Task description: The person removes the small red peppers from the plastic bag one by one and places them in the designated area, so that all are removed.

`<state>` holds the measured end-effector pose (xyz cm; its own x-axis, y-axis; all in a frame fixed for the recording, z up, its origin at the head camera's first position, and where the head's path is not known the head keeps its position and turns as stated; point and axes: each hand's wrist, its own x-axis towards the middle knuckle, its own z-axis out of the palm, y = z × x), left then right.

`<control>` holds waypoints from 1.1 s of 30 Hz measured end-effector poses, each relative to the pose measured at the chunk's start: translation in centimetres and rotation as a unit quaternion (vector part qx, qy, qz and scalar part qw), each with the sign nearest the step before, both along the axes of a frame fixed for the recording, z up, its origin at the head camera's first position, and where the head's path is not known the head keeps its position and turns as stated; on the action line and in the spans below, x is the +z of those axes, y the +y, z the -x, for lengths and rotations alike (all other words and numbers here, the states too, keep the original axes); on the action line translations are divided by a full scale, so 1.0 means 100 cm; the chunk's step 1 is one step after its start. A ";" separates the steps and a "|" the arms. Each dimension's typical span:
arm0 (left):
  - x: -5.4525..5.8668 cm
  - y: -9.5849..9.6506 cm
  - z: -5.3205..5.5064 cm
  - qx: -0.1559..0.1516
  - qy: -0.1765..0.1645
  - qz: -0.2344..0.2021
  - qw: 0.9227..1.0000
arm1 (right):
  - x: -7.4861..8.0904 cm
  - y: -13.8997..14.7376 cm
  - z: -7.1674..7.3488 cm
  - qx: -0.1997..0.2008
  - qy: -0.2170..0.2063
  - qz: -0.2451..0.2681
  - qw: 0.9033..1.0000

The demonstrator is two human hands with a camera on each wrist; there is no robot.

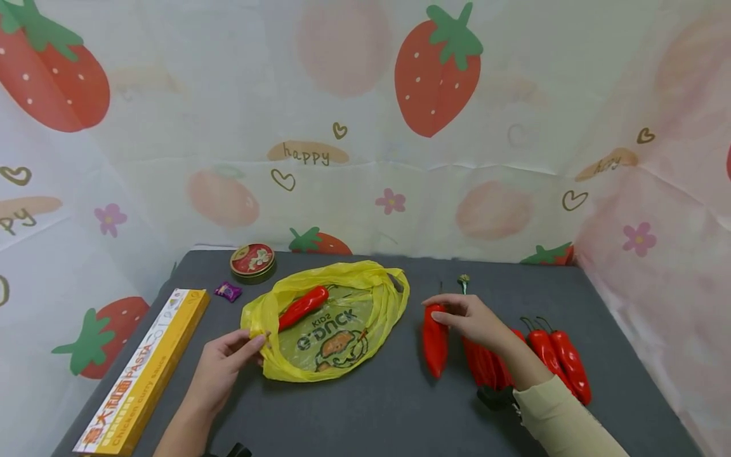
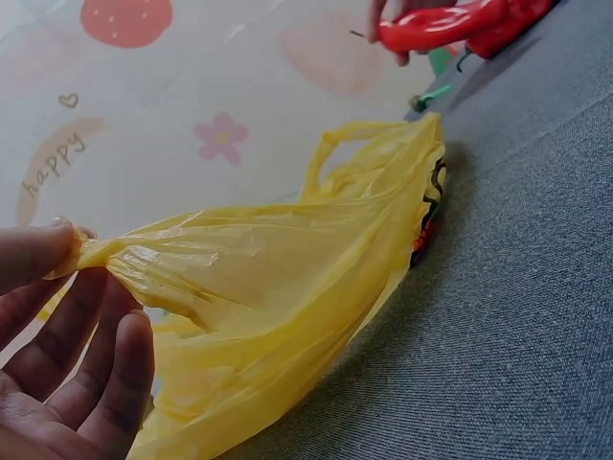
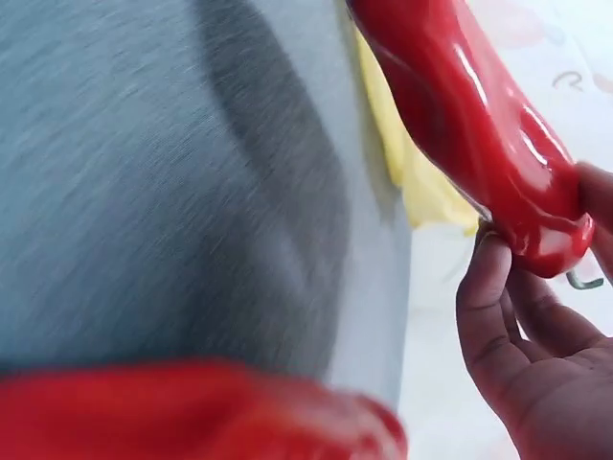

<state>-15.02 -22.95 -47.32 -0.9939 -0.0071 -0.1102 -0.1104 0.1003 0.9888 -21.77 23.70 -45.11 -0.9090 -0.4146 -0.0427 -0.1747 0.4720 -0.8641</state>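
Note:
In the head view my left hand (image 1: 223, 365) pinches the left edge of a yellow plastic bag (image 1: 320, 274), which lies spread with its mouth up. The left wrist view shows the bag (image 2: 249, 249) stretched from the thumb and fingertips. One red chili pepper (image 1: 302, 308) lies inside it. To the right of the bag, my right hand (image 1: 471, 320) holds another red pepper (image 1: 436, 346) by its stem end, tip toward me. In the right wrist view that shiny pepper (image 3: 469, 115) is between thumb and fingers, its shadow on the grey table.
More red peppers (image 1: 478, 362) lie under the right forearm, and several others (image 1: 565, 355) lie further right. A long pasta box (image 1: 143, 374), a purple-wrapped sweet (image 1: 228, 291) and a round tin (image 1: 252, 261) are on the left. A printed cloth stands behind the table.

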 end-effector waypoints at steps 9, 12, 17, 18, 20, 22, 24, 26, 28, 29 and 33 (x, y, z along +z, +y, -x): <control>-0.001 -0.001 0.000 -0.002 0.005 -0.005 1.000 | -0.001 0.018 -0.014 0.014 0.064 -0.090 0.994; 0.000 -0.001 -0.001 -0.002 0.006 -0.006 1.000 | -0.002 0.022 -0.017 0.020 0.071 -0.101 0.992; 0.001 -0.001 -0.001 -0.006 0.008 -0.002 1.000 | -0.004 0.024 -0.018 0.017 0.069 -0.117 0.991; 0.001 -0.001 -0.001 -0.006 0.008 -0.002 1.000 | -0.005 0.024 -0.019 0.013 0.073 -0.124 0.989; 0.001 -0.001 -0.001 -0.005 0.010 -0.003 1.000 | -0.006 0.023 -0.019 0.007 0.083 -0.137 0.987; 0.000 -0.001 0.000 -0.003 0.011 -0.004 1.000 | -0.006 0.022 -0.019 0.003 0.091 -0.154 0.984; 0.000 -0.001 0.000 -0.003 0.011 -0.005 1.000 | -0.005 0.022 -0.019 0.000 0.096 -0.172 0.980; 0.000 -0.001 0.000 -0.003 0.009 -0.004 1.000 | -0.005 0.021 -0.018 -0.003 0.097 -0.191 0.977; 0.000 -0.001 -0.001 -0.002 0.007 -0.002 1.000 | -0.004 0.020 -0.018 -0.006 0.093 -0.208 0.974; 0.000 -0.001 -0.001 -0.001 0.007 -0.002 1.000 | -0.004 0.020 -0.018 -0.008 0.090 -0.216 0.972; 0.001 -0.001 -0.001 0.000 0.009 -0.003 1.000 | -0.005 0.020 -0.020 -0.014 0.082 -0.227 0.970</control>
<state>-14.93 -23.03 -47.22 -0.9957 -0.0056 -0.0926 -0.0927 0.0938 0.9913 -19.81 25.74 -45.60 -0.9298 -0.3617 -0.0677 -0.2742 0.8037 -0.5281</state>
